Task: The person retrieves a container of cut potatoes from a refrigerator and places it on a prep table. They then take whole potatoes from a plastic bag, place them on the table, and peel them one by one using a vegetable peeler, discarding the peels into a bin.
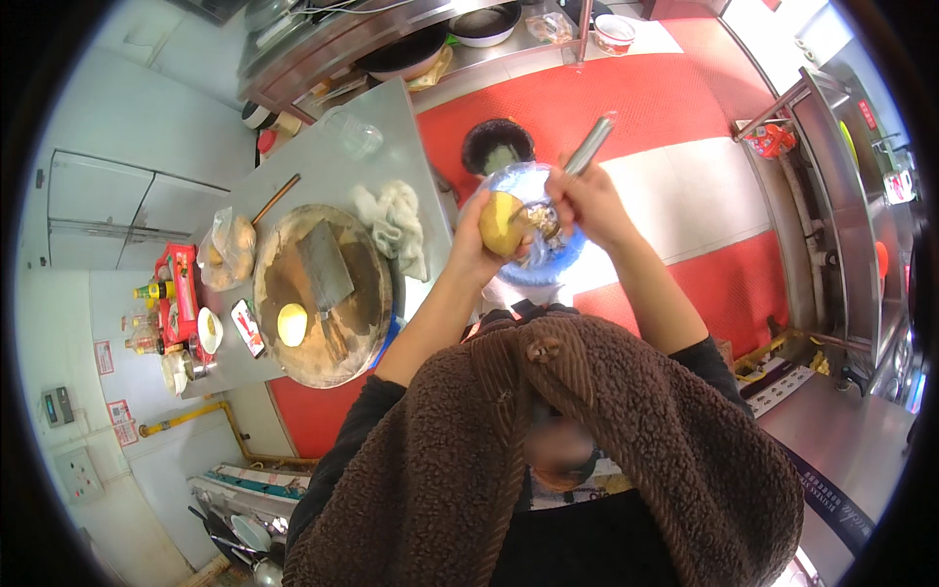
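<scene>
My left hand (pixel 473 243) is wrapped round a brown potato (pixel 502 235), which shows a peeled yellow strip on its upper side. In my right hand (pixel 593 207) is a peeler (pixel 590 145); its silver handle sticks up past my fingers, and its blade end is close to the potato, too small to make out clearly. Both hands are above a blue bin (pixel 562 262) lined with a clear bag, with scraps inside. To the left, a pale peeled potato (pixel 291 325) and a cleaver (pixel 324 266) lie on a round wooden chopping block (pixel 284 261).
The steel table (pixel 323 161) also bears a white cloth (pixel 393 223), a bag of potatoes (pixel 228 252), a phone (pixel 247 328) and a red basket (pixel 177 293). Beyond the bin stands a black bucket (pixel 497 137). Steel shelving (pixel 827 196) is on the right.
</scene>
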Available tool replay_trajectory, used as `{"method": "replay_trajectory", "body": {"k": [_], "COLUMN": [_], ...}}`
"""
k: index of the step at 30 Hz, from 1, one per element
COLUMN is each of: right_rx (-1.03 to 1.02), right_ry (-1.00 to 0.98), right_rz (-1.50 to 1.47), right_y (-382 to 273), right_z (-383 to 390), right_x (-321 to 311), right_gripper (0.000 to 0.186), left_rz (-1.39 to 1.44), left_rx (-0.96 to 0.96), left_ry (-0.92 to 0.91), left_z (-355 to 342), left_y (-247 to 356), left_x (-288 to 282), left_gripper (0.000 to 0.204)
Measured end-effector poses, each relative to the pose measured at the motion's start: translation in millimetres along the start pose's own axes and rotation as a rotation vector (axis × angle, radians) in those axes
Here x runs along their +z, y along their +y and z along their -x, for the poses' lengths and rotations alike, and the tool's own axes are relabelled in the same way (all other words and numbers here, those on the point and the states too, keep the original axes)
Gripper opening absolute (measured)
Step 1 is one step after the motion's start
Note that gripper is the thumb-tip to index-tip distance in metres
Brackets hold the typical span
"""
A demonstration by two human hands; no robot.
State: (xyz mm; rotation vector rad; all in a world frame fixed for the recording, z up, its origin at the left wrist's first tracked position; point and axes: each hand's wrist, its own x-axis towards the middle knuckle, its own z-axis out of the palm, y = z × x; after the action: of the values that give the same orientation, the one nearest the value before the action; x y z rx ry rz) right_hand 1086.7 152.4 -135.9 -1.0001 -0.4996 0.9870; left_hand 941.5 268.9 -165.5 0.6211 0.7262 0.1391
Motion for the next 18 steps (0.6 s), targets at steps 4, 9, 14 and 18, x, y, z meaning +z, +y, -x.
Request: {"method": "replay_trajectory", "body": {"k": [4,9,14,18], "right_rx": [0.116,0.185,0.039,-0.187], "right_ry": [-0.088,-0.056,0.29,0.352], "right_rz": [-0.106,-0.26,0.075,0.172], "right_y": [5,20,27,21], "right_z": [5,-19,-49,-47], "right_x": [16,-6,-34,-39], "right_gripper": [0.018,0.015,0.015,0.016], "left_rz": [-0.018,-0.009,-0.103,-0.063], "left_rx": [-0.009,-0.047,-0.117,-0.064], "left_ry": [-0.025,-0.05,-0.257,-0.234], "left_z": [-1,6,19,14], "left_y": [-1,1,14,18], "left_x": [1,-1,-11,-11], "left_gripper": [0.045,0.044,0.048,0.05]}}
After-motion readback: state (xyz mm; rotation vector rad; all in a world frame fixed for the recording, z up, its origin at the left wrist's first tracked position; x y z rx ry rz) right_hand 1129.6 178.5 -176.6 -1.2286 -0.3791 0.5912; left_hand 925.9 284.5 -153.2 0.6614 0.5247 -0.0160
